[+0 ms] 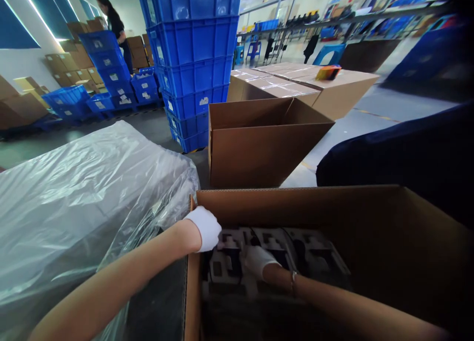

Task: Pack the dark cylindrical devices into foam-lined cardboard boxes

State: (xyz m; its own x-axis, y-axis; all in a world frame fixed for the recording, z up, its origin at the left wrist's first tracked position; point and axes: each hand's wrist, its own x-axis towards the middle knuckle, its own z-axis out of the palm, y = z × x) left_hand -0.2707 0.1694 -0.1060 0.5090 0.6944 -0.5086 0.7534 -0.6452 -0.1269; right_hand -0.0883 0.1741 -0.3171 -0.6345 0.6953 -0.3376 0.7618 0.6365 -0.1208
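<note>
A deep open cardboard carton (296,197) stands in front of me. In its shaded bottom lie several pale moulded packing trays (272,239) with dark items set in them, too dim to name. My left hand (205,227), in a white glove, reaches over the carton's left wall; its fingers curl down beside the leftmost tray and are mostly hidden. My right hand (259,262), also gloved in white, is inside the carton with fingers bent at the right side of that same tray. What either hand grips is too dark to make out.
Clear plastic sheeting (92,197) covers a large block at left. Behind the carton stand another open carton (270,153), a tall stack of blue crates (196,49) and taped boxes (296,79) with a tape roll (328,72) on top. A person (113,24) stands at far left.
</note>
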